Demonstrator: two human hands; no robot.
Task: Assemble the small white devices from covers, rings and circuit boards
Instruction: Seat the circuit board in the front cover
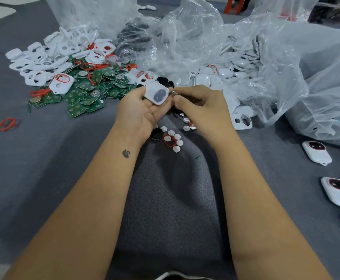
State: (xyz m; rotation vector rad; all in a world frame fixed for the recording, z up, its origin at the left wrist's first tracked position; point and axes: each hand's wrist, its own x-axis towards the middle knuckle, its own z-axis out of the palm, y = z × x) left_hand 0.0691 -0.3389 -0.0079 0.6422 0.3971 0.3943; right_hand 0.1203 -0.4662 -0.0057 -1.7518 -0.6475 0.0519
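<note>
White cover point(157, 95) sits centre scene, left hand point(139, 110) cradling it, fingers curled round its edges. Right hand point(200, 106) touches its right edge, pinching a small metal piece point(173, 93). Big clear bags point(245, 47) far right. Green circuit boards point(88, 91) and red rings point(7, 124) left. Finished devices point(317, 152) near right. White discs point(175, 140) below hands.

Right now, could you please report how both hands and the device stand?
Left hand holds the white device up. Right hand pinches a small metal part at its edge. Nothing between them; white discs lie below.
</note>
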